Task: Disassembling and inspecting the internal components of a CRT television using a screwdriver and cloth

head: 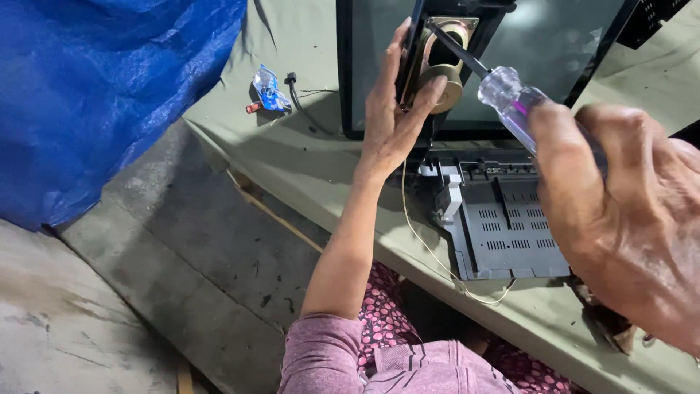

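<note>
My left hand [394,109] grips a small speaker [442,69] with a brass-coloured round magnet, held upright against a dark screen panel [554,44]. My right hand [627,219] is closed on a screwdriver [510,95] with a clear handle and purple core. Its dark shaft reaches up and left, with the tip at the top of the speaker frame. A thin pale wire [430,248] hangs from the speaker down over the table edge.
A grey vented plastic cover [503,233] lies on the olive cloth-covered table [306,160]. A crumpled blue wrapper [267,89] and a black cable end [293,82] sit at the back left. A blue tarp [95,95] hangs at left above the concrete floor [146,292].
</note>
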